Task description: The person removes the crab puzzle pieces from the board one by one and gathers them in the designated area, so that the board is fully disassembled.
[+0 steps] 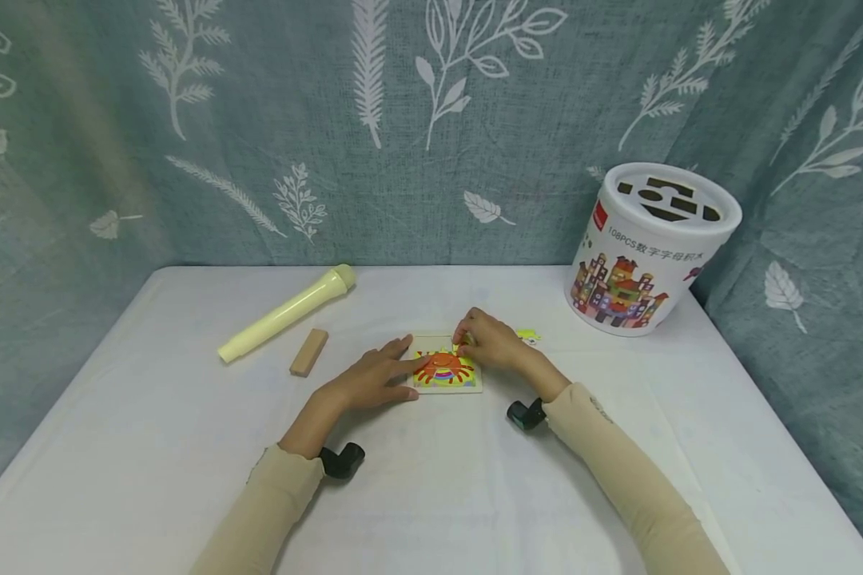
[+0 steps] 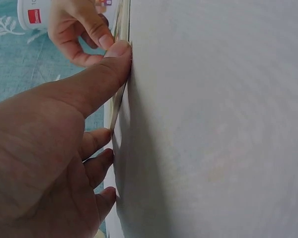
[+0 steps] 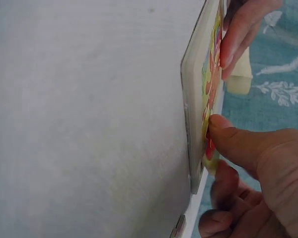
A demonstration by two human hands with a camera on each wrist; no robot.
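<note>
A small wooden jigsaw board (image 1: pixel 449 391) with a red-orange crab picture lies flat on the white table. My left hand (image 1: pixel 370 380) is spread over its left side, the index finger lying on the picture and the thumb at the near edge. At the upper right of the board, my right hand (image 1: pixel 495 342) pinches a puzzle piece (image 3: pixel 211 164) with red and yellow on it between thumb and curled index finger. That piece sits right at the picture's surface and is mostly hidden by the fingers. Another yellow-green puzzle piece (image 1: pixel 528 335) lies behind the right hand.
A wooden block (image 1: pixel 308 353) and a pale yellow, microphone-shaped stick (image 1: pixel 284 315) lie to the left. At the back right stands a white tub (image 1: pixel 622 263) with shape holes in its lid. Blue-green curtain (image 1: pixel 403 200) hangs behind the table.
</note>
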